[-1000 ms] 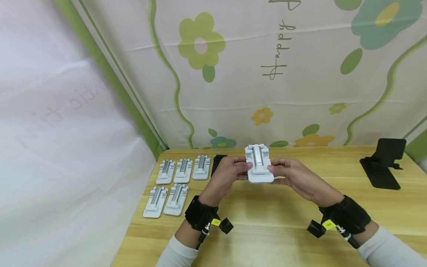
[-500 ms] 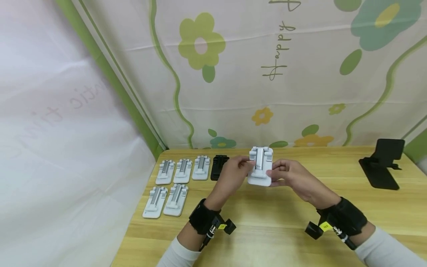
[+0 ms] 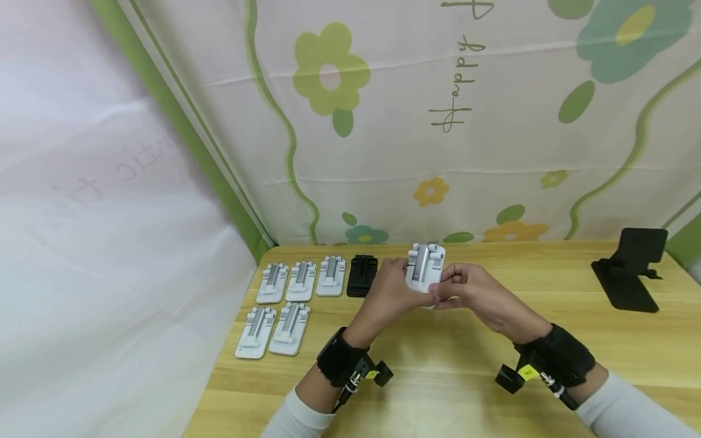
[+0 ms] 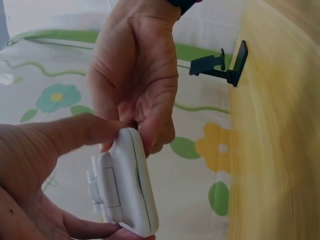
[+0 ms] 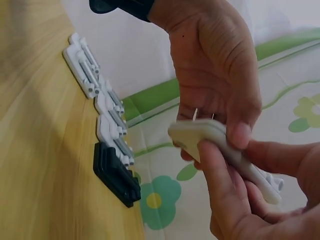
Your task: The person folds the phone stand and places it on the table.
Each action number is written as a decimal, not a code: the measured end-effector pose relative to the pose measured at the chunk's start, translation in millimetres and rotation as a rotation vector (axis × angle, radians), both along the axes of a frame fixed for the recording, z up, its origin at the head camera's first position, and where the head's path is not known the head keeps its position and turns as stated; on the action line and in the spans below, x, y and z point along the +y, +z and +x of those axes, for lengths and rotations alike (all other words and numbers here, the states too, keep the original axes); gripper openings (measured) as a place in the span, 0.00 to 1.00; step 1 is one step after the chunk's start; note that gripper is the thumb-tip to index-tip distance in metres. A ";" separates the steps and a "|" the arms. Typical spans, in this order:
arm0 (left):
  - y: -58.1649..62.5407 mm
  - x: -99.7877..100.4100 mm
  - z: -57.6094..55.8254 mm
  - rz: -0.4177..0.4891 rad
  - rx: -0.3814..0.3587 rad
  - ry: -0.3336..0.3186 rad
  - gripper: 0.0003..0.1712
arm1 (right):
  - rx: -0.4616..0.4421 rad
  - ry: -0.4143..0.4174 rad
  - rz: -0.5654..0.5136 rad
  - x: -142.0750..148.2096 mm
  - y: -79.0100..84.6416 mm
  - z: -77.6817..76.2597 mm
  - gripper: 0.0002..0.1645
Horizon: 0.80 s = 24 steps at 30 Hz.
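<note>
Held up above the wooden table is a white folding phone stand (image 3: pixel 426 264), folded flat, with a silver hinged arm down its middle. My left hand (image 3: pixel 390 291) spans the stand from the left; in the left wrist view its thumb (image 4: pixel 82 131) lies at one end and its fingers curl at the opposite end. From the right, my right hand (image 3: pixel 475 293) pinches the lower right corner between thumb and fingers. In the right wrist view both hands grip the stand's pale underside (image 5: pixel 200 131). The two thumbs come close together at its lower edge, which they partly hide.
Several folded white phone stands (image 3: pixel 331 277) lie in two rows at the table's left. A folded black phone stand (image 3: pixel 361 275) ends the back row, beside my left hand. An unfolded black phone stand (image 3: pixel 630 267) stands at the far right. Behind the table hangs a flowered curtain (image 3: pixel 383 152).
My left hand has shifted right and turned, its thumb moving from the stand's face down to its lower edge. The stand has tilted slightly and dropped a little. My right hand keeps its hold.
</note>
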<state>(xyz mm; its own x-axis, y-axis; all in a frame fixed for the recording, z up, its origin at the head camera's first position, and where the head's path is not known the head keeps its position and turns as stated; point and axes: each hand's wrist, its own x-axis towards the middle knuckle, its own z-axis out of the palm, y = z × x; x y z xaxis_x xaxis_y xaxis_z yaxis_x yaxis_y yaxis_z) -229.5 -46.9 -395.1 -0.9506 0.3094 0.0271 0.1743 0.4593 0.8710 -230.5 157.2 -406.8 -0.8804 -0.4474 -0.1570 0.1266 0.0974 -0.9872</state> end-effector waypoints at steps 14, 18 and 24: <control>-59.2 -81.4 6.9 -0.424 -0.015 0.284 0.46 | 0.274 -0.090 0.497 108.6 -15.9 -27.8 0.37; -66.5 -105.2 9.8 -0.523 0.007 0.345 0.49 | 0.468 -0.263 0.773 170.4 -19.1 -50.2 0.37; -73.9 -124.3 12.8 -0.592 -0.005 0.380 0.39 | 0.731 -0.593 1.242 241.5 -16.2 -69.9 0.22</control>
<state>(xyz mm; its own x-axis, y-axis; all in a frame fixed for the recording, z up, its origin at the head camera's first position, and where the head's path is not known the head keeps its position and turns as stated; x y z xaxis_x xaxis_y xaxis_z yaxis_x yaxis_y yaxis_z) -216.8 -171.3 -469.0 -0.9954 -0.0827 -0.0484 -0.0957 0.8849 0.4558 -300.4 398.7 -423.0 -0.9255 0.0599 0.3741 -0.0133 0.9817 -0.1901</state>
